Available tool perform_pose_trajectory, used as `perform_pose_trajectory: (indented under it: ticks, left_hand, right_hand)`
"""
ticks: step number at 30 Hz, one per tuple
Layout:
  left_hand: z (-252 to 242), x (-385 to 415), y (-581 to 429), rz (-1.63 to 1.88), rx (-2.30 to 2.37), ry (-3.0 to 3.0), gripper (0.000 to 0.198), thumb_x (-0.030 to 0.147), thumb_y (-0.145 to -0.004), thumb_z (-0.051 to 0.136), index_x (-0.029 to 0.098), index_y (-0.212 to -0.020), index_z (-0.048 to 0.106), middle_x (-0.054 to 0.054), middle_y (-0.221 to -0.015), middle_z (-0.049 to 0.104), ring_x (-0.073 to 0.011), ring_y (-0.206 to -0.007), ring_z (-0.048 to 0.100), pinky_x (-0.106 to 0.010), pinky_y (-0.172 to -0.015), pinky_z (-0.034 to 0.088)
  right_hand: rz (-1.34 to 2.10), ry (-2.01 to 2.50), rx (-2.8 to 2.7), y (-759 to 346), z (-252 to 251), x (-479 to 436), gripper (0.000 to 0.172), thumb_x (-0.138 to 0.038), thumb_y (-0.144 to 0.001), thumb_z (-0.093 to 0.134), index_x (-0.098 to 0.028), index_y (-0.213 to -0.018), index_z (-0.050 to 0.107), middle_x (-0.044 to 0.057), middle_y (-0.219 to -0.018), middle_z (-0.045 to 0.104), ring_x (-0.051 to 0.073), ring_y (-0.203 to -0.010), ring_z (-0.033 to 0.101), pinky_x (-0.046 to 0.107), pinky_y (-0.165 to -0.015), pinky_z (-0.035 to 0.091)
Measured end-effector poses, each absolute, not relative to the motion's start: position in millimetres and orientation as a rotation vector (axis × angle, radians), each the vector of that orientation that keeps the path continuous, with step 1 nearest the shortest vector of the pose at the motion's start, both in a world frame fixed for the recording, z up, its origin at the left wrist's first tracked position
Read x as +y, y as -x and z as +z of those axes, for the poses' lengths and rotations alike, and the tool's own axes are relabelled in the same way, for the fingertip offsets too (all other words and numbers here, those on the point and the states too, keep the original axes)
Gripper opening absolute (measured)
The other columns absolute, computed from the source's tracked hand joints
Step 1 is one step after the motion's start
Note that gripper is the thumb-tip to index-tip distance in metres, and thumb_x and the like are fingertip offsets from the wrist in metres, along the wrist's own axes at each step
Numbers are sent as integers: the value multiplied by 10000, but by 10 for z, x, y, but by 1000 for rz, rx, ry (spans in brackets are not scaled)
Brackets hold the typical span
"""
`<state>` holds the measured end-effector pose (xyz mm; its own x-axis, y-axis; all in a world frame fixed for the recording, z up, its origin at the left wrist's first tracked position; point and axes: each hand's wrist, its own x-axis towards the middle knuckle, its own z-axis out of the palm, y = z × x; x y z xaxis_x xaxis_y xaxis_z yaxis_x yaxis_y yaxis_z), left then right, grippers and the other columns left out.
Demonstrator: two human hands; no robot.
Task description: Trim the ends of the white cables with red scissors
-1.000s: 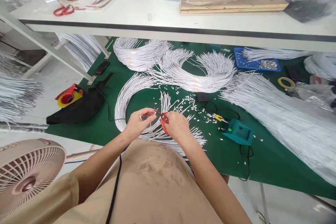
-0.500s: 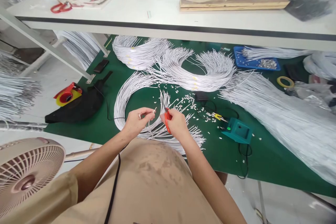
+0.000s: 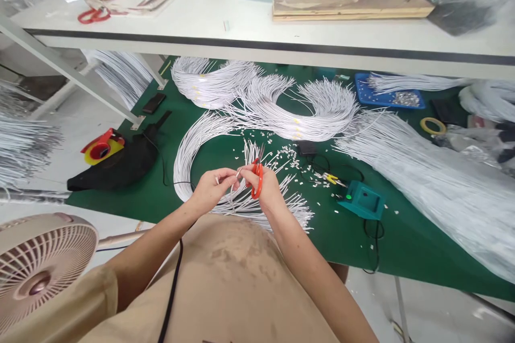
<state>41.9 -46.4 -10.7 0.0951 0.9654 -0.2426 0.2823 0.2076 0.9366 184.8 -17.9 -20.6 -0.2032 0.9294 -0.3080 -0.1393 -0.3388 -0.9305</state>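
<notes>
My left hand (image 3: 212, 188) is closed, pinching a white cable (image 3: 230, 198) near its end. Red-handled scissors (image 3: 258, 179) rest in my right hand (image 3: 267, 188), their blades pointing away from me. The fingertips of both hands meet at the cable end, so what exactly the right fingertips pinch is hard to make out. Below and around the hands lies a looped bundle of white cables (image 3: 185, 158), its cut ends fanned out to the right. Small white offcuts (image 3: 287, 155) are scattered on the green table (image 3: 322, 249) just beyond.
More cable bundles (image 3: 300, 127) lie behind, under a white shelf (image 3: 241, 37). To the right are a teal device (image 3: 364, 201), yellow-handled pliers (image 3: 331, 178) and a blue tray (image 3: 368, 97). A black bag (image 3: 116, 166) and tape dispenser (image 3: 102, 146) sit left, near a fan (image 3: 44, 273).
My right hand has moved left to meet the left fingertips at the cable end. The scissors have swung more upright, blades now pointing away and slightly right.
</notes>
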Motion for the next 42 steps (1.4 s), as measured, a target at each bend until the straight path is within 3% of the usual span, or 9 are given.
perform_pose_trajectory:
  ticks: [3, 9, 15, 18, 22, 24, 29, 35, 42]
  left_hand:
    - [-106, -442, -401, 717, 1186, -1160, 250, 386, -802, 489, 161, -805, 599, 13, -607, 534, -65, -467, 356, -198, -447, 272]
    - [-33, -385, -313, 609, 1075, -1083, 279, 435, -786, 502, 162, -756, 551, 23, -582, 462, -65, -474, 341, -187, -433, 243]
    - [35, -368, -246, 257, 950, -1099, 257, 412, -763, 535, 163, -732, 592, 4, -551, 498, -80, -481, 393, -187, -416, 262]
    - [-37, -368, -264, 355, 1087, -1147, 246, 371, -745, 556, 179, -880, 628, -63, -794, 625, -127, -650, 532, -184, -458, 360]
    - [-175, -349, -275, 500, 1270, -1107, 466, 352, -694, 602, 198, -1129, 544, -114, -1122, 583, -232, -964, 567, -190, -494, 436]
    - [-214, -338, -283, 498, 1289, -1123, 422, 347, -694, 598, 186, -1083, 571, -103, -1057, 618, -220, -883, 600, -188, -467, 428]
    - [-186, -342, -322, 505, 1331, -1274, 108, 233, -661, 599, 152, -729, 620, -18, -694, 630, -138, -565, 572, -215, -463, 429]
    - [-93, -412, -311, 860, 1330, -1081, 313, 291, -633, 690, 160, -898, 585, -27, -800, 656, -150, -738, 618, -283, -718, 488]
    - [-33, -448, -347, 908, 1346, -998, 267, 357, -665, 676, 143, -806, 599, -49, -740, 680, -182, -712, 649, -323, -722, 492]
  right_hand:
    - [1777, 1147, -934, -1829, -218, -193, 158, -244, -629, 602, -132, -716, 671, -12, -563, 570, 81, -520, 449, 211, -519, 361]
    - [1785, 1221, -976, -1813, -187, -182, 149, -261, -614, 611, -143, -690, 658, -37, -502, 535, 78, -486, 421, 216, -504, 337]
    - [1670, 1282, -1189, -1786, -286, -154, 169, -301, -634, 610, -152, -691, 663, -1, -651, 621, 108, -591, 514, 233, -588, 395]
    - [1396, 1447, -1229, -1822, -329, -149, 212, -338, -684, 567, -158, -748, 659, 15, -704, 630, 134, -651, 538, 252, -625, 412]
    - [994, 1447, -1310, -1870, -206, -171, 228, -309, -768, 479, -178, -870, 636, 35, -857, 619, 144, -769, 546, 259, -711, 413]
    - [963, 1370, -1445, -1839, -100, -191, 201, -296, -781, 469, -182, -808, 632, 25, -811, 602, 134, -752, 538, 247, -709, 407]
    - [1071, 1308, -1858, -1686, 8, -224, 106, -253, -707, 549, -190, -650, 612, 2, -729, 579, 130, -707, 519, 235, -636, 386]
    - [1360, 1330, -1391, -1692, -169, -183, 198, -355, -692, 575, -170, -717, 639, -1, -674, 593, 115, -624, 513, 230, -582, 404]
    - [1649, 1114, -1058, -1705, -215, -160, 201, -342, -642, 646, -155, -712, 628, -2, -667, 607, 108, -604, 534, 242, -613, 428]
